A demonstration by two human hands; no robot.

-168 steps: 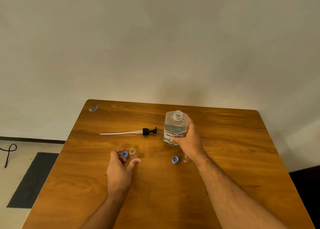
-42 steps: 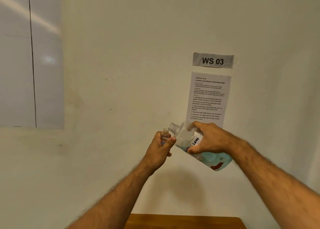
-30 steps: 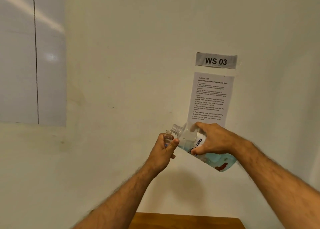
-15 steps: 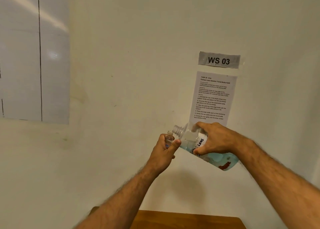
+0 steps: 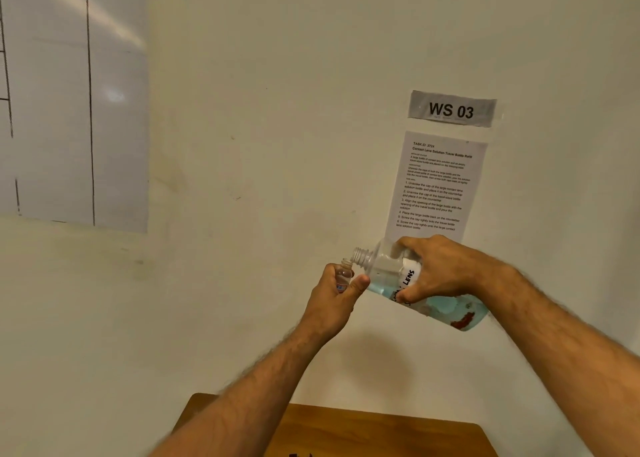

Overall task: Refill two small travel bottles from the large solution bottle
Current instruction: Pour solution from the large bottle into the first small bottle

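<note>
While your left hand point(image 5: 334, 299) keeps its fingers and thumb curled round the small bottle point(image 5: 343, 274), holding it upright and chest-high against the wall, your right hand point(image 5: 437, 269) stays wrapped round the large bottle point(image 5: 420, 285) and has tipped it a little further than a second ago. Its open neck now sits just beside and slightly above the small bottle's mouth, nearly touching. Blue liquid pools low in the body and looks short of the neck, so pouring has probably not begun. Both bottles hang well above the table point(image 5: 381, 432), so spills would drop far. The second small bottle is out of view.
</note>
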